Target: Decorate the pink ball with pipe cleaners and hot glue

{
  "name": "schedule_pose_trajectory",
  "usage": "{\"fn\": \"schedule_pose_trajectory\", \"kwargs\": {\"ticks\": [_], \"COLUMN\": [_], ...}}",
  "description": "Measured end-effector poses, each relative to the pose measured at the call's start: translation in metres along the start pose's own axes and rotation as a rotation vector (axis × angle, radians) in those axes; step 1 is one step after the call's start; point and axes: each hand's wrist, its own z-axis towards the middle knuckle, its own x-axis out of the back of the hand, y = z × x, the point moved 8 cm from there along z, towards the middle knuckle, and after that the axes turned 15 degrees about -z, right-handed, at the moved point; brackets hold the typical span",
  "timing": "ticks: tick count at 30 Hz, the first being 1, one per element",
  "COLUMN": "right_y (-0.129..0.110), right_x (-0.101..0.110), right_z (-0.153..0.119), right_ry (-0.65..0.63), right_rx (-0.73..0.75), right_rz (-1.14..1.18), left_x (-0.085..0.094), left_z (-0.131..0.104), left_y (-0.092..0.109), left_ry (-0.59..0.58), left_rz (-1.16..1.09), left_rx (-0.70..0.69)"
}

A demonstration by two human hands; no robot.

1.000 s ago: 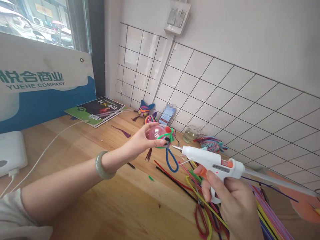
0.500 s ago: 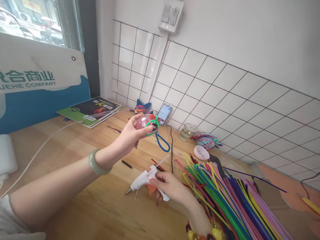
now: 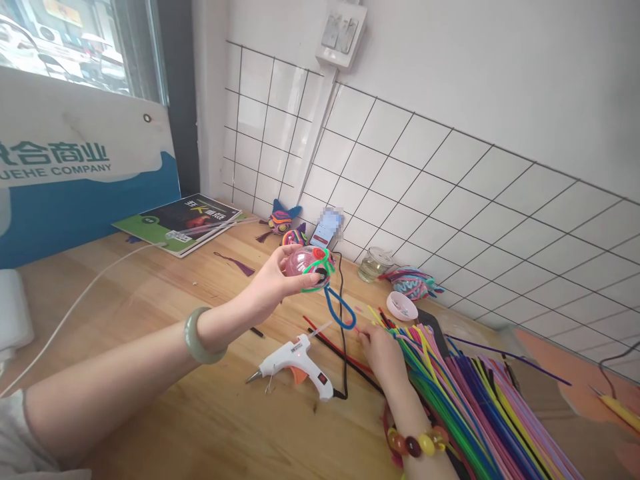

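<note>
My left hand (image 3: 283, 273) grips a clear pinkish ball (image 3: 299, 261) trimmed with green pipe cleaner, a red coil and a black spot. A blue pipe-cleaner loop (image 3: 345, 321) hangs below the ball. Lower right, my right hand (image 3: 383, 353) has its fingers pinched at the left end of the pipe-cleaner pile, on a pink pipe cleaner (image 3: 357, 329) whose tip pokes out past them. Between the hands and nearer to me, a white glue gun (image 3: 295, 360) with an orange trigger rests on the table, its nozzle facing left.
A bundle of colourful pipe cleaners (image 3: 465, 387) covers the right side. Behind it are a pink dish (image 3: 402, 307), a glass jar (image 3: 375, 265) and a striped pipe-cleaner figure (image 3: 413, 283). A phone (image 3: 327, 230) leans on the gridded wall; a booklet (image 3: 183, 220) lies back left.
My right hand has let go of the glue gun, now lying on the table, and moved up and right to the pipe cleaners. My left hand has shifted slightly right and down with the ball.
</note>
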Motion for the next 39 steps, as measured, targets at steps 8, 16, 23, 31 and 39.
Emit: {"fn": "schedule_pose_trajectory", "kwargs": {"ticks": [8,16,23,31,39], "right_y": [0.002,-0.091,-0.104,-0.105,-0.106], "right_x": [0.071,0.155,0.146,0.138,0.138], "right_z": [-0.009,-0.086,-0.089,-0.088,-0.090], "right_ry": [0.276,0.777,0.744,0.689,0.719], "right_rx": [-0.028,0.410,0.548,0.579,0.583], "right_rz": [0.158,0.215,0.188,0.173,0.101], "left_x": [-0.009,-0.028,-0.035,-0.036,-0.038], "left_z": [-0.005,-0.022,-0.030,-0.031,-0.034], "left_y": [-0.002,-0.016,-0.025,-0.027,-0.027], "left_ry": [-0.069,-0.139,-0.207,-0.215,-0.223], "left_rz": [-0.041,-0.080,-0.113,-0.098,-0.104], "left_rx": [0.014,0.122,0.157,0.182,0.197]}}
